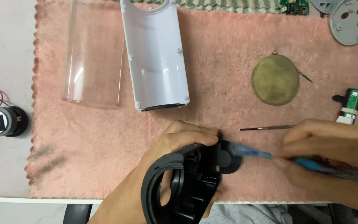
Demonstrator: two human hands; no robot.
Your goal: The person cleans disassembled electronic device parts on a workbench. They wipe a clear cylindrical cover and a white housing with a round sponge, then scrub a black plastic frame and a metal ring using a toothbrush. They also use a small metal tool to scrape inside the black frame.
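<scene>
Screwdriver [266, 155], blue, is pinched in my right hand [324, 153], tip at the black housing [187, 182] that my left hand [175, 145] grips near the front edge. I judge steady bracing matters. Pink towel [228, 83] covers the table [5, 62]; clear tube [92, 54] and white shell [156, 54] lie beyond.

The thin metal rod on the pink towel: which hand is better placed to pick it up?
The right hand, probably. The thin metal rod lies just beside its knuckles, though it holds a blue tool. The left hand is clamped on the black plastic housing and is farther away.
</scene>
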